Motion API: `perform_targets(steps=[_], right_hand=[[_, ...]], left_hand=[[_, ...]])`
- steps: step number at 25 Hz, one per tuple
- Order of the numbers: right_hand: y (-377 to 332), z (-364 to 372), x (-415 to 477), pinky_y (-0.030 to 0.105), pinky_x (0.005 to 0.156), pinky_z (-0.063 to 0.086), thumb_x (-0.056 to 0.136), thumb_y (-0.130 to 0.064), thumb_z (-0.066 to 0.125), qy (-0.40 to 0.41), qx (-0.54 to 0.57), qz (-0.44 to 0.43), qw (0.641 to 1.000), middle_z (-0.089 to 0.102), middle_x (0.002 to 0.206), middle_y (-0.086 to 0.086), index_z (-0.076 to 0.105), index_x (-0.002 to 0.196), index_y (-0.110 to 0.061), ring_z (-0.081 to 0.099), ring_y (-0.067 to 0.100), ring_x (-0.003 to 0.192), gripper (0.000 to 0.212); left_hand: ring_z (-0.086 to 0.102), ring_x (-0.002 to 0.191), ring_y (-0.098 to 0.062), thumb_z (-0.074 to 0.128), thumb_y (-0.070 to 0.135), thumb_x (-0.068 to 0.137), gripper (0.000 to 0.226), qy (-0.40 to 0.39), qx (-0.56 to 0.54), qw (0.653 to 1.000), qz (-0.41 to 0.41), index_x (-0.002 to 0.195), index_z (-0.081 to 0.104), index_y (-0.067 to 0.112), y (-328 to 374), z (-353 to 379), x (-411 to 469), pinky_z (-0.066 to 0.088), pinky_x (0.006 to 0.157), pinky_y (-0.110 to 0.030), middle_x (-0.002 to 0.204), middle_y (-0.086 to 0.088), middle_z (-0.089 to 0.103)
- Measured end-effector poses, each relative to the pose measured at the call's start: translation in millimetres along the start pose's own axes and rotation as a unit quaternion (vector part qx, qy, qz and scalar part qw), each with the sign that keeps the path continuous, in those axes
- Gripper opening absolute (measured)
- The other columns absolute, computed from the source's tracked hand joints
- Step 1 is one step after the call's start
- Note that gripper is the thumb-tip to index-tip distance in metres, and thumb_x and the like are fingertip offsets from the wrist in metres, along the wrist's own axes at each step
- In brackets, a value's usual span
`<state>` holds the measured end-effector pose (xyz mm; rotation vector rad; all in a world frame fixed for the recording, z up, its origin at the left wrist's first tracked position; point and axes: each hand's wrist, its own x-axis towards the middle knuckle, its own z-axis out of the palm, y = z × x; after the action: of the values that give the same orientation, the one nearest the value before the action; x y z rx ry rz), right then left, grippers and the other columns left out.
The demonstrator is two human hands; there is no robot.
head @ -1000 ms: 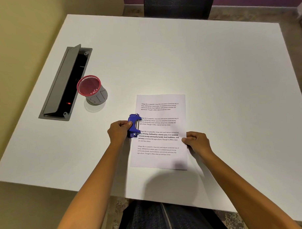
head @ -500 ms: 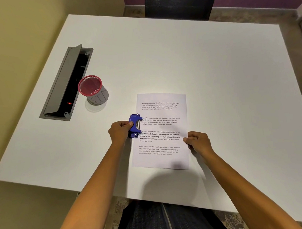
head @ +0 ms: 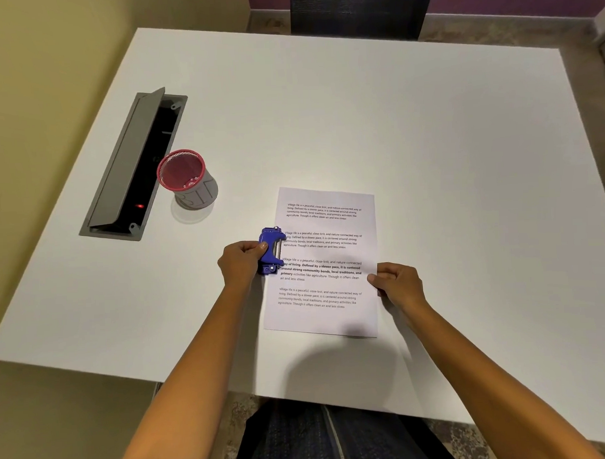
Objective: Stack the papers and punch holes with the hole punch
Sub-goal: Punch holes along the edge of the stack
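A stack of printed white papers (head: pixel 331 317) lies flat on the white table (head: pixel 359 117), near its front edge. A blue hole punch (head: pixel 271 249) sits over the middle of the stack's left edge. My left hand (head: pixel 242 262) is closed around the punch from the left side. My right hand (head: pixel 397 284) grips the stack's right edge with curled fingers. How many sheets the stack holds cannot be told.
A grey mesh cup with a red rim (head: pixel 188 180) stands left of the papers. Beside it a grey cable hatch (head: pixel 134 166) is set in the table with its lid raised. A dark chair (head: pixel 358 11) stands at the far side.
Hardly anything has moved. Both hands, the punch and the papers keep their places; only the view has shifted a little.
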<state>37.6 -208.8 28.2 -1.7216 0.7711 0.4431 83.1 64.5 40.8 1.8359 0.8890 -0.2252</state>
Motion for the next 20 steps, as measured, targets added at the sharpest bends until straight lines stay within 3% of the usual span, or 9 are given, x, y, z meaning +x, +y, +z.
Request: perform_targets(steps=[6,8,11,13,16,20], right_hand=[[-6,0,0,0.030,0.069,0.049,0.079,-0.003,0.068,-0.013,-0.041,-0.017,0.999,0.073,0.080,0.017,0.072,0.084,-0.005,0.057,0.021,0.063,0.007],[-7,1,1,0.027,0.068,0.048,0.079,-0.003,0.068,-0.015,-0.068,-0.022,0.997,0.069,0.071,0.013,0.070,0.080,-0.003,0.056,0.018,0.062,0.003],[-9,1,2,0.019,0.058,0.045,0.078,-0.005,0.066,-0.013,-0.113,-0.028,0.993,0.053,0.052,-0.001,0.063,0.066,-0.008,0.050,0.018,0.059,0.013],[-11,4,3,0.026,0.069,0.049,0.078,-0.007,0.066,0.002,-0.147,-0.030,0.989,0.059,0.062,0.004,0.065,0.076,-0.003,0.056,0.023,0.067,0.005],[-14,11,4,0.033,0.081,0.051,0.080,-0.010,0.064,0.051,-0.169,-0.040,0.984,0.071,0.083,0.011,0.066,0.089,-0.003,0.064,0.028,0.083,0.011],[-13,16,6,0.029,0.080,0.048,0.081,-0.003,0.060,0.073,-0.169,-0.072,0.980,0.067,0.074,0.007,0.067,0.093,-0.004,0.063,0.027,0.080,0.014]], left_hand=[[0.062,0.083,-0.022,0.070,0.017,0.085,0.020,0.004,0.008,1.000,0.005,0.098,0.071,0.003,0,1,0,0.053,0.086,-0.033,0.102,-0.015,0.071],[0.062,0.083,-0.022,0.070,0.017,0.085,0.020,0.005,0.006,1.000,0.005,0.098,0.071,0.003,0,1,0,0.054,0.086,-0.034,0.102,-0.016,0.072],[0.062,0.083,-0.022,0.071,0.018,0.084,0.019,0.003,0.007,1.000,0.004,0.098,0.071,0.005,0,0,0,0.054,0.089,-0.037,0.102,-0.015,0.072],[0.062,0.082,-0.022,0.071,0.019,0.084,0.019,0.002,0.009,1.000,0.002,0.098,0.071,0.006,0,0,0,0.054,0.088,-0.037,0.101,-0.015,0.072],[0.062,0.082,-0.022,0.072,0.019,0.083,0.019,0.001,0.005,1.000,-0.001,0.097,0.071,0.007,0,0,0,0.054,0.088,-0.035,0.102,-0.014,0.072],[0.063,0.083,-0.022,0.072,0.018,0.083,0.020,0.003,0.004,1.000,0.003,0.099,0.072,0.006,-1,-1,1,0.053,0.087,-0.031,0.102,-0.014,0.072]])
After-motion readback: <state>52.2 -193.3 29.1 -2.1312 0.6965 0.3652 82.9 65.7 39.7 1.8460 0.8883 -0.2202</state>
